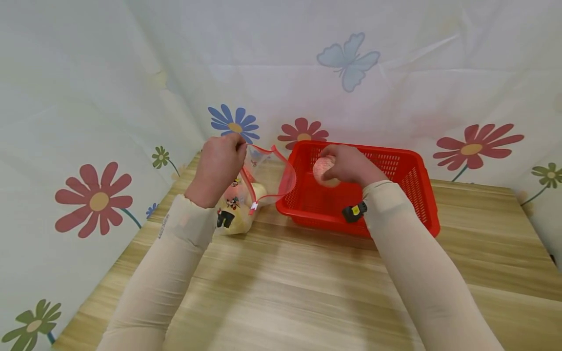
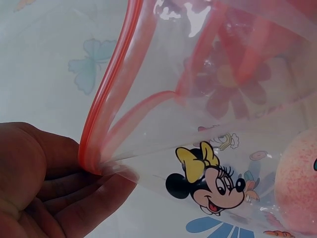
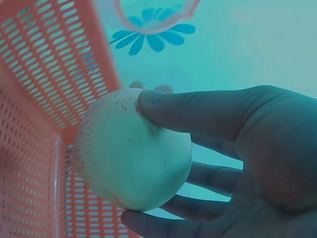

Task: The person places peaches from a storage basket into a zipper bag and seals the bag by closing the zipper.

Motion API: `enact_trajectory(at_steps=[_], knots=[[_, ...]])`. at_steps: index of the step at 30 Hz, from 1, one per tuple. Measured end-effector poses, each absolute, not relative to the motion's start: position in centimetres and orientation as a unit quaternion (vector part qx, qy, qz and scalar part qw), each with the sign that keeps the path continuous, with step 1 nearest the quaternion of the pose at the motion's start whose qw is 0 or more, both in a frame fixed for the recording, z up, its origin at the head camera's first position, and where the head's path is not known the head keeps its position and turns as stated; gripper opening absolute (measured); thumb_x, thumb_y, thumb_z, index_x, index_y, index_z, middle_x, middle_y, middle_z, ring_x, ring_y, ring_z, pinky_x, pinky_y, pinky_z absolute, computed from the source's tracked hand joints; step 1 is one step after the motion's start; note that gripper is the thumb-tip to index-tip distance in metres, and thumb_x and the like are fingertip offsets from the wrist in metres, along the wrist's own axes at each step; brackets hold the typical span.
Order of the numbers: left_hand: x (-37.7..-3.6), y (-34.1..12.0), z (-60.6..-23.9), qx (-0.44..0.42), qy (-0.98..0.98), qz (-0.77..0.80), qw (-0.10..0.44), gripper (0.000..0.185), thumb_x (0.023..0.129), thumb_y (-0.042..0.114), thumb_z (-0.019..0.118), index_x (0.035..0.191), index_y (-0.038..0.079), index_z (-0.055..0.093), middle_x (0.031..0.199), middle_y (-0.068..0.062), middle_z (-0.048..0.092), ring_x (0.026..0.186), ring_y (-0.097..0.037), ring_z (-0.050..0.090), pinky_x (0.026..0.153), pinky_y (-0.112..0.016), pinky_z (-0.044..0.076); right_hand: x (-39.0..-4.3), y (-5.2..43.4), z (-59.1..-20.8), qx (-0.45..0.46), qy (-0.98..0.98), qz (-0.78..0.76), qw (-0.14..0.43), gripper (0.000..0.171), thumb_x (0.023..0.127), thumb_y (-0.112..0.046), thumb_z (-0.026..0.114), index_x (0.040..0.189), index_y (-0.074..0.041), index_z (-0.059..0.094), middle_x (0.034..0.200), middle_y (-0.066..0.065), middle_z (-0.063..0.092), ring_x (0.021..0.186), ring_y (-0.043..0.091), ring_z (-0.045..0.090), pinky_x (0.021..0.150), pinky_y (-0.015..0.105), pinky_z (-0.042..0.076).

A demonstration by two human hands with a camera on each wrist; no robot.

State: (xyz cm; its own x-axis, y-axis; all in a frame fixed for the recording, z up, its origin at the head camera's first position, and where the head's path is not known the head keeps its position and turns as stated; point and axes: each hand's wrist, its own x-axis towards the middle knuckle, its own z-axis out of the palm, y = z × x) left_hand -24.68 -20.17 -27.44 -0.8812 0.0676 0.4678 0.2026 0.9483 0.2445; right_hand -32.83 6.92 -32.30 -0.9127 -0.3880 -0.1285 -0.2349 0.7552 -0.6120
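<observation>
Flowered white cloth hangs behind a wooden table (image 1: 307,287). At about ten o'clock on it, the left hand (image 1: 218,168) pinches the red zip rim of a clear cartoon-printed bag (image 1: 252,187), holding its mouth open; a pale fruit already sits inside. At twelve o'clock stands a red basket (image 1: 408,190). Above the basket's left half, the right hand (image 1: 351,165) curls its fingers and thumb round a pinkish peach (image 1: 324,170).

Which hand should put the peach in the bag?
Probably the right hand: it already grips the peach over the red basket. The left hand is busy pinching the zip bag's rim, holding it open.
</observation>
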Motion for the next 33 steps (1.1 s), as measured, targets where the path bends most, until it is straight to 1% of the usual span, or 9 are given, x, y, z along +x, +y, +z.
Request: enact_trajectory(at_steps=[7, 16, 25, 28, 33], knots=[[-24.7, -20.1, -27.4, -0.065, -0.961, -0.149, 0.222, 0.022, 0.097, 0.015, 0.054, 0.096, 0.0, 0.069, 0.082, -0.014, 0.069, 0.066, -0.025, 0.063, 0.065, -0.037, 0.055, -31.7, 6.1, -30.9, -0.183, 0.925, -0.313, 0.114, 0.069, 0.074, -0.023, 0.083, 0.135, -0.02, 0.052, 0.133, 0.005, 0.055, 0.111, 0.027, 0.051, 0.083, 0.043, 0.058], [-24.8, -20.0, -27.4, -0.062, -0.963, -0.151, 0.214, 0.022, 0.097, 0.015, 0.054, 0.097, 0.0, 0.069, 0.083, -0.014, 0.07, 0.066, -0.024, 0.062, 0.065, -0.036, 0.055, -30.7, 5.0, -29.5, -0.207, 0.922, -0.31, 0.102, 0.066, 0.074, -0.025, 0.083, 0.132, -0.022, 0.054, 0.13, 0.004, 0.055, 0.113, 0.025, 0.05, 0.081, 0.043, 0.058], [-25.1, -20.0, -27.5, -0.065, -0.963, -0.144, 0.218, 0.023, 0.097, 0.015, 0.053, 0.095, -0.001, 0.069, 0.081, -0.013, 0.069, 0.064, -0.024, 0.061, 0.063, -0.035, 0.054, -30.0, 3.6, -29.2, -0.232, 0.915, -0.318, 0.091, 0.058, 0.076, -0.026, 0.081, 0.129, -0.023, 0.056, 0.128, 0.001, 0.056, 0.108, 0.023, 0.052, 0.078, 0.038, 0.057], [-25.1, -20.0, -27.6, -0.069, -0.962, -0.142, 0.223, 0.022, 0.097, 0.014, 0.053, 0.094, -0.001, 0.069, 0.08, -0.013, 0.069, 0.063, -0.024, 0.061, 0.063, -0.034, 0.054, -29.8, 3.3, -29.1, -0.237, 0.912, -0.321, 0.091, 0.059, 0.076, -0.027, 0.081, 0.13, -0.023, 0.056, 0.128, 0.001, 0.056, 0.106, 0.023, 0.053, 0.079, 0.038, 0.056], [-25.1, -19.9, -27.5, -0.062, -0.964, -0.149, 0.213, 0.022, 0.097, 0.016, 0.053, 0.096, 0.0, 0.069, 0.084, -0.013, 0.07, 0.066, -0.024, 0.062, 0.065, -0.035, 0.055, -29.6, 2.5, -29.3, -0.251, 0.909, -0.322, 0.084, 0.063, 0.076, -0.029, 0.081, 0.134, -0.023, 0.055, 0.131, 0.0, 0.056, 0.109, 0.021, 0.053, 0.081, 0.038, 0.056]])
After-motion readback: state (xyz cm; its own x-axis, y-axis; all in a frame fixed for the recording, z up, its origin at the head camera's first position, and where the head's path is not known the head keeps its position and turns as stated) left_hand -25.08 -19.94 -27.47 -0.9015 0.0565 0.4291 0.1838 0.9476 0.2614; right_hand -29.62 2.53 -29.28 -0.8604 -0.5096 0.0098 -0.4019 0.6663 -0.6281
